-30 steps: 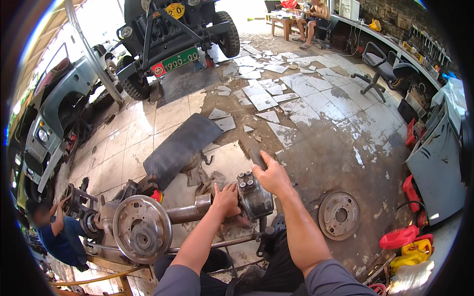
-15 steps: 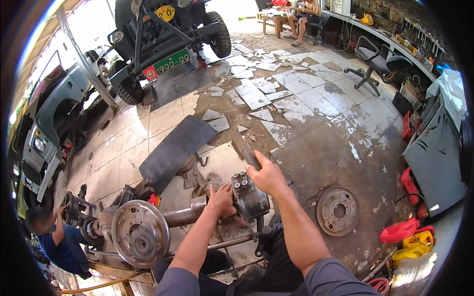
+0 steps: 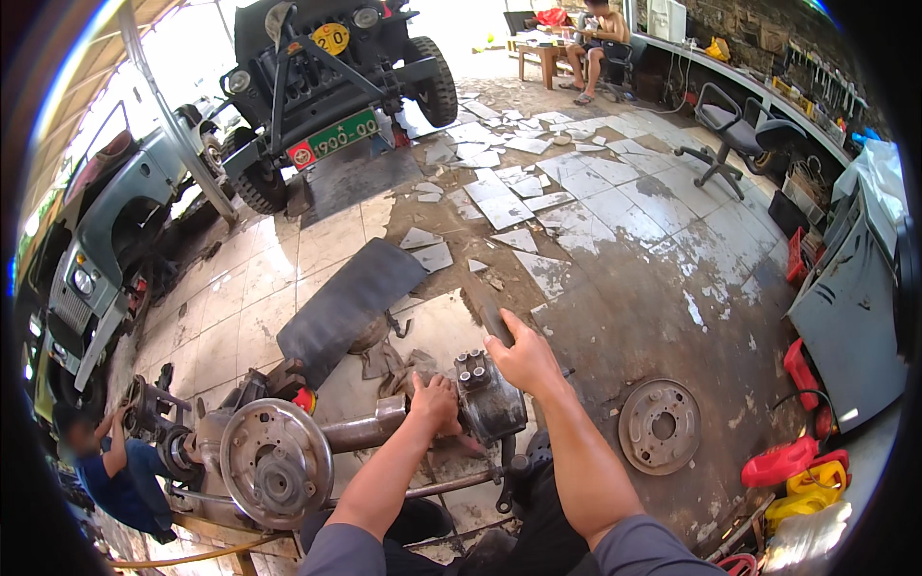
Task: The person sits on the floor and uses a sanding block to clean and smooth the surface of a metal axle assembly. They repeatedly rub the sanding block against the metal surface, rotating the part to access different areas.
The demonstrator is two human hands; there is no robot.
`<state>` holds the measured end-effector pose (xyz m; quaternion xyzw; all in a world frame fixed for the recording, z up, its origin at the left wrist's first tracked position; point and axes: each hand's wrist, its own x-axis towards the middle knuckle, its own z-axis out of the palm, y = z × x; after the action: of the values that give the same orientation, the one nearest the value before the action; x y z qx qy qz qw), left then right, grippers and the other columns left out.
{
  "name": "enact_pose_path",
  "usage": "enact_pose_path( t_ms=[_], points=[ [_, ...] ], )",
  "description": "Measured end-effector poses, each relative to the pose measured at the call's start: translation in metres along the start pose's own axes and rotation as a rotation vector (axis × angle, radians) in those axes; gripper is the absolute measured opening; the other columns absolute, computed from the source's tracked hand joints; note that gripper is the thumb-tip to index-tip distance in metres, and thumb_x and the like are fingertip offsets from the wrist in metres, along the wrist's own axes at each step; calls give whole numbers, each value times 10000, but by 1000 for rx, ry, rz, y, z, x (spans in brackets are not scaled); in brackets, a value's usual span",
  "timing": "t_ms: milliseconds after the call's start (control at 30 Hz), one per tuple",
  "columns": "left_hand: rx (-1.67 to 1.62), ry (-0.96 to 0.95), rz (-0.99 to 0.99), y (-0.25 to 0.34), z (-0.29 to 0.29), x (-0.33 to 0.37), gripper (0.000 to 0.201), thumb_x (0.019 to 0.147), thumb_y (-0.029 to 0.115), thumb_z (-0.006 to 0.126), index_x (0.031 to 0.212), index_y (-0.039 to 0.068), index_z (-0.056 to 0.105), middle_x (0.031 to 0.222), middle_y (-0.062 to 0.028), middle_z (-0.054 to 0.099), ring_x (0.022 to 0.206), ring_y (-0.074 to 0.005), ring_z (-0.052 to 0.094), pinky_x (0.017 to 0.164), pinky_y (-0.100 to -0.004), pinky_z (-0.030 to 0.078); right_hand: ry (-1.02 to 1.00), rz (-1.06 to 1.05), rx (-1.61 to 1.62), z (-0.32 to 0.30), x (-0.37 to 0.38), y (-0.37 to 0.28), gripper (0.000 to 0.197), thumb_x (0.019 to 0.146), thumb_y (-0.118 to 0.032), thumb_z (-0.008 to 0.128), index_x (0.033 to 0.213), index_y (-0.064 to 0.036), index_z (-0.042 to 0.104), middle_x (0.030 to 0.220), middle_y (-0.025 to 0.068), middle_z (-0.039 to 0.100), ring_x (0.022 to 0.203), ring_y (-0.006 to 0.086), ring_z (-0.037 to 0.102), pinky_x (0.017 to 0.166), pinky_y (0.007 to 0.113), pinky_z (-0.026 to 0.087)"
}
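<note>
My right hand [image 3: 528, 360] is closed round the handle of a wire brush [image 3: 497, 326], held above the far side of a dark, greasy steering knuckle [image 3: 495, 403] with several bolts on top. The brush's bristles face left, away from my palm. My left hand [image 3: 437, 403] lies on the near end of the axle, beside the knuckle, its fingers stretched out and partly hidden. The axle tube [image 3: 360, 427] runs left from there to a round brake backing plate [image 3: 277, 464]. A tie rod [image 3: 423, 488] passes below my forearms.
Another backing plate [image 3: 659, 425] lies on the floor at the right. A black rubber mat [image 3: 351, 307] lies ahead, near broken tiles [image 3: 504, 206]. A co-worker [image 3: 115, 470] crouches at the axle's left end. Red and yellow jerrycans [image 3: 778, 461] stand at the right.
My right hand has drawn the brush slightly down and nearer to me. My left hand stays at the axle end. The whole view has shifted a little.
</note>
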<state>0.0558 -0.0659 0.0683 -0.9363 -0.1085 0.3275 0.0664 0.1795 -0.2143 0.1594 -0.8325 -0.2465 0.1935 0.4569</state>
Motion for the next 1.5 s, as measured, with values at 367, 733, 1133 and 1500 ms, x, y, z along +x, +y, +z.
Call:
enact_pose_path(
  t_ms=[367,733,1133,1500],
  points=[
    [-190,238,90,-17,26,-18,975,759,539,746,1516,40,387,1584,-102,392,1505,-238,285,1119,-576,339,-28,-41,-6,0,-4,-6,699,897,-346,604,1472,16,442,1278,315,616,1212,421,599,1045,438,449],
    [-140,331,74,-3,37,-15,800,831,356,666,1499,8,395,1560,-116,431,1473,-248,345,1160,-518,320,-35,-29,-6,3,-6,-12,686,898,-343,640,1458,14,468,1356,280,589,1275,387,571,1059,404,444],
    [-12,98,13,-1,13,-3,1117,705,622,760,1550,30,334,1629,-110,313,1528,-286,224,1203,-624,174,15,-36,0,-3,1,7,696,884,-356,628,1465,-9,466,1232,320,637,1181,431,617,1013,438,472],
    [-75,32,-27,2,18,9,791,765,494,732,1411,73,554,1444,-95,509,1422,-276,376,1135,-719,194,41,-155,31,15,14,19,624,906,-269,658,1418,52,501,1392,290,558,1323,371,541,1102,407,410]
  ],
)
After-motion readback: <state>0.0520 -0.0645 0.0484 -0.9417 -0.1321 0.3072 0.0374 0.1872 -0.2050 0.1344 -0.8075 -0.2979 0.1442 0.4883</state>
